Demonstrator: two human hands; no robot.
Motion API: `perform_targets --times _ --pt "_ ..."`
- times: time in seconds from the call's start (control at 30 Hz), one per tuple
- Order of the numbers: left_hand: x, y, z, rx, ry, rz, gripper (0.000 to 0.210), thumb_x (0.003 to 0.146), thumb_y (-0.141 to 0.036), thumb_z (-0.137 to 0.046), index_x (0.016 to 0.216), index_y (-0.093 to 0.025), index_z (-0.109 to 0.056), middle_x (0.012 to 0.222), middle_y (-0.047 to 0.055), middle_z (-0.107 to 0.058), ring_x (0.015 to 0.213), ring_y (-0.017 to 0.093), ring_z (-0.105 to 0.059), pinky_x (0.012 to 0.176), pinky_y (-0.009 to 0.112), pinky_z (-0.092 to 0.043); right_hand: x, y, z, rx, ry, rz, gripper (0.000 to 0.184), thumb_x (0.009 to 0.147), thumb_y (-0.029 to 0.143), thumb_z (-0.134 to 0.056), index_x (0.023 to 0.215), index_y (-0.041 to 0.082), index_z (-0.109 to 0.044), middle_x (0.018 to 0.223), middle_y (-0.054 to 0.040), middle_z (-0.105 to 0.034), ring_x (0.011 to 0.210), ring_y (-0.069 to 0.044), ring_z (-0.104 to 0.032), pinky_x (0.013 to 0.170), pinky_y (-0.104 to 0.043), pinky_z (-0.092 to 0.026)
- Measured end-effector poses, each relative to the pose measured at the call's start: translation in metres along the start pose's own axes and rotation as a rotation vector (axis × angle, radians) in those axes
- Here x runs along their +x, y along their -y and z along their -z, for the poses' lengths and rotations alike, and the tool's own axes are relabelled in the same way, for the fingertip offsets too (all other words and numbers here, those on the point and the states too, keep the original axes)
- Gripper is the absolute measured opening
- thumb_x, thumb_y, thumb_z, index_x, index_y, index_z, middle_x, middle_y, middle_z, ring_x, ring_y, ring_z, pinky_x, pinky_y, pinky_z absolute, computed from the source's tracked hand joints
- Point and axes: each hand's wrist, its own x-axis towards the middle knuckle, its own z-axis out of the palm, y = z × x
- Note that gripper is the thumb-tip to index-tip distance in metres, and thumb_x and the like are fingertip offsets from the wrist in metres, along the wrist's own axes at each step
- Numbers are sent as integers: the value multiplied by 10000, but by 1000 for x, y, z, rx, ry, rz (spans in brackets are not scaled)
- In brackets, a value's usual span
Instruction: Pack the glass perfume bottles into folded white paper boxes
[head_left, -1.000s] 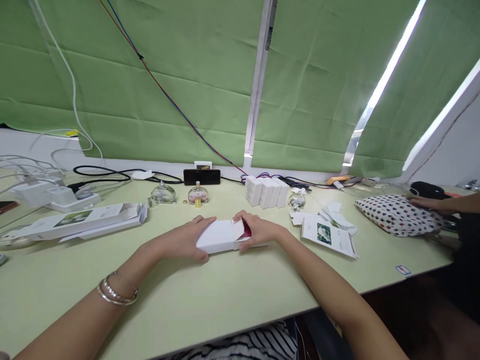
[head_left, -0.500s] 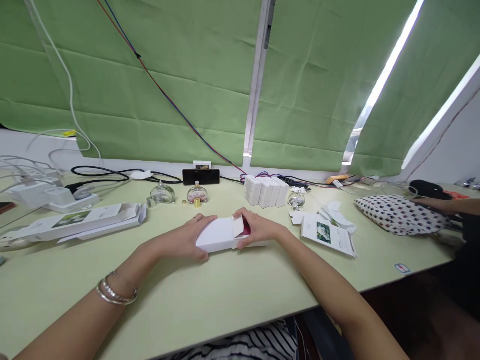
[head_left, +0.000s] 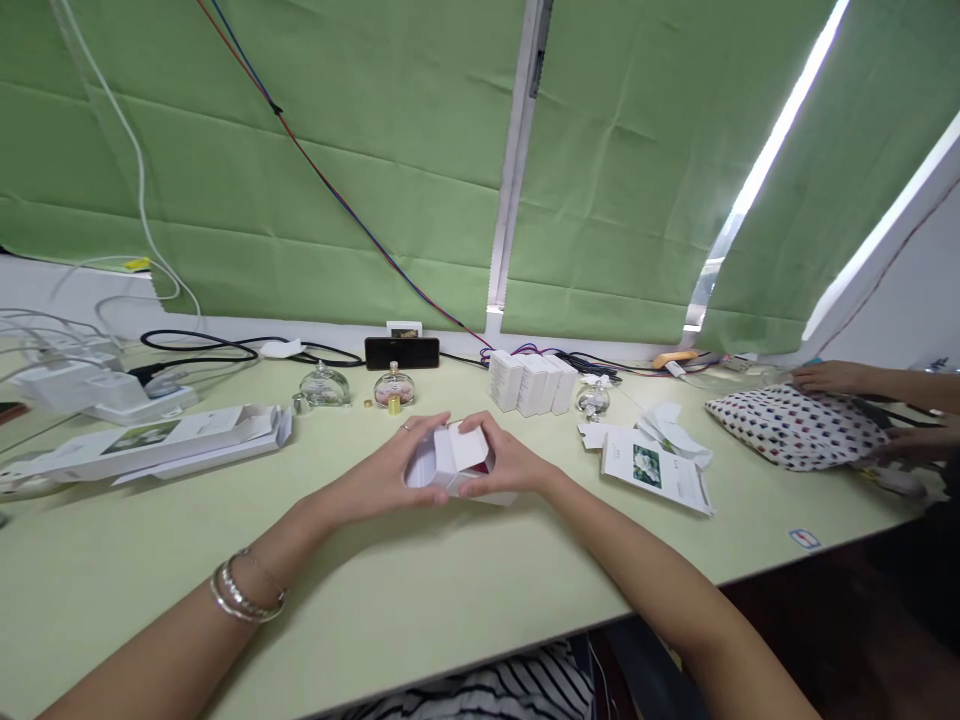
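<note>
A small white carton (head_left: 460, 452) sits between my two hands just above or on the table; I cannot tell which. Its flap stands up at the right end, where something dark red shows inside. My left hand (head_left: 396, 466) is closed round the left end, thumb in front and fingers behind. The right end is gripped by my right hand (head_left: 504, 458), its fingers at the raised flap and thumb along the front. Behind the carton stand two glass perfume bottles (head_left: 395, 386) with a gold cap (head_left: 394, 405) near one.
Several small white boxes (head_left: 534, 383) stand behind my hands, beside another glass bottle (head_left: 593, 400). Flattened cartons (head_left: 652, 465) lie right, an opened carton (head_left: 150, 442) left. At far right another person's hands touch a patterned pouch (head_left: 795, 425). A phone (head_left: 402, 352) leans at the back.
My left hand has moved slightly right, and the carton has turned, so its left end now shows a recess. At far right, the other person's second hand has come onto the pouch.
</note>
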Motion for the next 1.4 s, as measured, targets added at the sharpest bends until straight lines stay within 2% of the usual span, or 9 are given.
perform_targets --times 0.13,0.3,0.47,0.57,0.73,0.93,1.03,1.17,1.4 --pt "0 -1 7 -126 -203 -45 737 771 -512 -572 1381 -289 -222 1449 70 -274 1283 267 -342 994 367 -397 6 -10 -11 296 -192 75 837 488 640 -748 1060 285 -251 1094 -48 -483 968 -217 -540 783 -327 -438" --pt "2 -2 0 -68 -165 -37 692 780 -501 -569 1358 -292 -251 1433 79 -306 1283 274 -343 971 401 -418 7 -15 -30 326 -228 18 774 567 677 -684 1072 299 -236 1152 -57 -500 1033 -217 -552 826 -338 -455" --pt "4 7 -9 13 -153 -69 640 826 -459 -529 1360 -321 -205 1478 71 -188 1326 269 -275 990 421 -399 8 -20 -24 343 -274 48 655 661 639 -645 1119 274 -352 1414 -82 -291 1202 -206 -457 937 -331 -417" --pt "5 13 -8 58 -161 -91 533 851 -424 -492 1329 -311 -285 1448 64 -226 1339 271 -236 1023 440 -369 9 -22 -18 335 -254 16 674 670 656 -625 1159 248 -402 1322 -89 -433 1153 -220 -489 924 -355 -422" --pt "7 17 -1 38 -352 -73 318 860 -414 -455 1137 -263 -495 1151 59 -416 1158 225 -428 956 409 -464 12 -24 -21 417 -208 -61 709 677 739 -530 1183 256 -416 1231 -82 -502 1086 -237 -528 788 -342 -493" --pt "11 14 -5 37 -422 29 287 814 -437 -482 1012 -240 -545 1091 61 -397 1062 221 -482 809 364 -553 13 -31 -27 305 -316 21 864 704 652 -587 1345 255 -167 1175 -100 -500 1088 -206 -528 916 -373 -445" --pt "12 16 -10 27 -374 66 446 815 -426 -477 1221 -251 -416 1178 76 -395 1057 218 -506 810 373 -540 14 -29 -27 166 -378 10 837 717 483 -657 1337 236 -152 1077 -78 -530 1009 -194 -548 889 -375 -456" --pt "9 23 -14 132 -246 232 792 812 -415 -474 1422 -212 -11 1311 143 -393 1104 260 -518 875 419 -477 16 -31 -14 -64 -661 -87 719 753 326 -576 1317 204 -147 1011 -68 -540 979 -202 -545 900 -388 -433" --pt "5 20 -9 479 61 274 507 848 -382 -356 1277 -118 -422 1257 167 -498 1190 308 -454 986 424 -355 13 -56 24 -114 -873 -284 646 744 329 -553 1245 170 -178 1146 -146 -512 1033 -239 -552 922 -416 -420"
